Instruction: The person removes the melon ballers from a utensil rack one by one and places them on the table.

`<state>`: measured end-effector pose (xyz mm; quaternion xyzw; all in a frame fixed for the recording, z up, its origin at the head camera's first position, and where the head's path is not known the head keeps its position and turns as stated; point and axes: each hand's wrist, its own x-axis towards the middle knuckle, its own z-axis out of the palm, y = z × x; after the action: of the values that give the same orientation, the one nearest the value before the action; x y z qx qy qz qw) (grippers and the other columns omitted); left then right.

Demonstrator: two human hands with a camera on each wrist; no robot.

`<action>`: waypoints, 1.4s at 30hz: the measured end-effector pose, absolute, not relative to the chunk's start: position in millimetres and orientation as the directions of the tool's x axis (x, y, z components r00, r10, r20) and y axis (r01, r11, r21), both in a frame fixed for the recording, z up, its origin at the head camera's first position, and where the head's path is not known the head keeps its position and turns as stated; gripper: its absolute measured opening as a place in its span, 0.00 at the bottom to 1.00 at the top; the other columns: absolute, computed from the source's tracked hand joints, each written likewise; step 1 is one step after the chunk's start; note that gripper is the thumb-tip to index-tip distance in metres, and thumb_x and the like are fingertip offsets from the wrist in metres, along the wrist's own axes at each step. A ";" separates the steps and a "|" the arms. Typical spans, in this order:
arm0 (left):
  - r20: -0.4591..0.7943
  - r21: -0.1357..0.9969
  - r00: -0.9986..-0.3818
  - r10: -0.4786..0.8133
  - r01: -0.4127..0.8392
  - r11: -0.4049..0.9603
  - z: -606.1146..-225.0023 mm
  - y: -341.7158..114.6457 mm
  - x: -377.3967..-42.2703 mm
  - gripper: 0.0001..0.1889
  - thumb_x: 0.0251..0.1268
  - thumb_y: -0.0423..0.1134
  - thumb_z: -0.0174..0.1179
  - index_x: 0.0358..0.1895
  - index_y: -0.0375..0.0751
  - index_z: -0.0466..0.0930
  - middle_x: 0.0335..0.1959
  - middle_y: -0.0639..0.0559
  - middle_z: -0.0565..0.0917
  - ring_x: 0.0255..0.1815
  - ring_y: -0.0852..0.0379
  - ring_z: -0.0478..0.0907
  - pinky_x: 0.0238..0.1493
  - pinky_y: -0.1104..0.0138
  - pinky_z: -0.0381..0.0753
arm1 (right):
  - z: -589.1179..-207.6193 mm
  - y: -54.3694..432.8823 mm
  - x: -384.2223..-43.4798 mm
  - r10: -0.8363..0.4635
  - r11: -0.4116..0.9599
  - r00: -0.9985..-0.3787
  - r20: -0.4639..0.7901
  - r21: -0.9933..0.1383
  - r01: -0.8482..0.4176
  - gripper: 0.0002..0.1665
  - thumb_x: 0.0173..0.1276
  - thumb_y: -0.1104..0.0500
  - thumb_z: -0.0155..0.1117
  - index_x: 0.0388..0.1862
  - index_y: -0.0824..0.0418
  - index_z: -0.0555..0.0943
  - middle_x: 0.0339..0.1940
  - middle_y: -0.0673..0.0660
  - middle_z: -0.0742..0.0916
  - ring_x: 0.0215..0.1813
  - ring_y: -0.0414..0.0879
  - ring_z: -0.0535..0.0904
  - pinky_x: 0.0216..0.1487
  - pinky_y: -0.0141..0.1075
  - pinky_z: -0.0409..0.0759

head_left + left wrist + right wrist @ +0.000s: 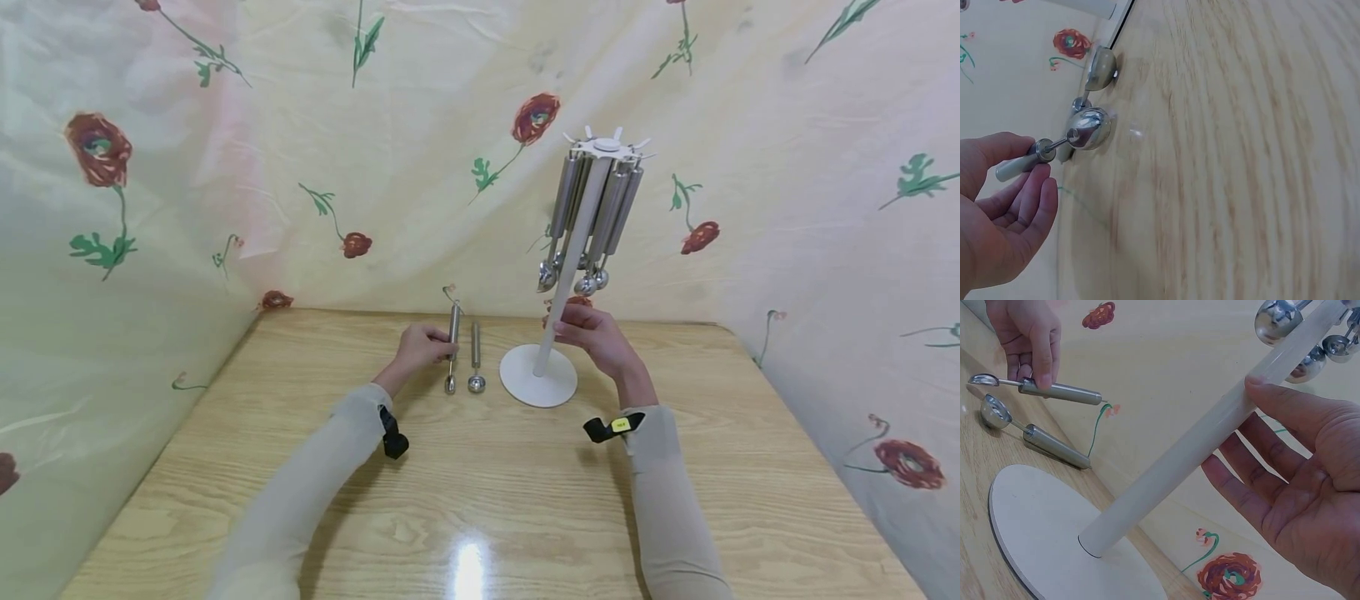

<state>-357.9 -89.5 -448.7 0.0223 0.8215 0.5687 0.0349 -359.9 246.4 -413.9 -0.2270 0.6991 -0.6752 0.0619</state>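
Note:
My left hand (422, 347) pinches a small metal scoop (454, 317) by its thick cylindrical handle, between thumb and fingers. Its round, shiny bowl (1092, 127) hangs just above or at the table; contact is hard to tell. Just to its right lies a second metal scoop (476, 346), bowl toward me. My right hand (597, 337) holds the white pole of a display stand (1166, 469) low down, thumb on the near side and fingers behind. Several steel-handled utensils (619, 208) with rounded bowls hang from hooks at the stand's top.
The stand's round white base (517, 379) sits on the wood-grain table (450, 483). A flowered cloth (420, 183) rises behind the table's far edge and at both sides. Black wrist cameras (393, 437) are strapped over both sleeves.

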 end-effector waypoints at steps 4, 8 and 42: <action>-0.037 0.931 -0.997 0.071 -0.008 0.365 -453.3 -86.4 -362.5 0.11 0.63 0.33 0.70 0.45 0.30 0.86 0.37 0.39 0.90 0.28 0.60 0.85 0.32 0.73 0.85 | -414.2 246.7 -360.1 -0.399 -0.010 -0.891 0.217 -0.973 -0.232 0.21 0.74 0.65 0.64 0.63 0.71 0.78 0.48 0.47 0.90 0.53 0.41 0.87 0.57 0.34 0.86; -0.029 0.927 -0.997 0.074 0.001 0.375 -453.6 -83.8 -363.5 0.09 0.62 0.32 0.69 0.43 0.30 0.87 0.34 0.42 0.90 0.28 0.59 0.85 0.32 0.71 0.86 | -414.8 247.2 -361.8 -0.398 -0.001 -0.894 0.204 -0.975 -0.222 0.22 0.74 0.64 0.64 0.64 0.71 0.77 0.50 0.49 0.90 0.54 0.41 0.87 0.59 0.36 0.86; 0.001 0.889 -0.999 0.040 0.020 0.458 -470.3 -69.1 -374.2 0.10 0.60 0.32 0.71 0.41 0.28 0.87 0.33 0.38 0.90 0.20 0.62 0.80 0.22 0.76 0.79 | -415.2 247.6 -362.3 -0.400 -0.007 -0.893 0.205 -0.975 -0.221 0.20 0.74 0.66 0.64 0.62 0.70 0.78 0.49 0.49 0.90 0.54 0.41 0.87 0.58 0.34 0.86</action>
<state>-374.2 -69.1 -470.3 0.0176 0.8539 0.5201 0.0100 -362.3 247.6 -415.2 -0.2212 0.7015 -0.6742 0.0663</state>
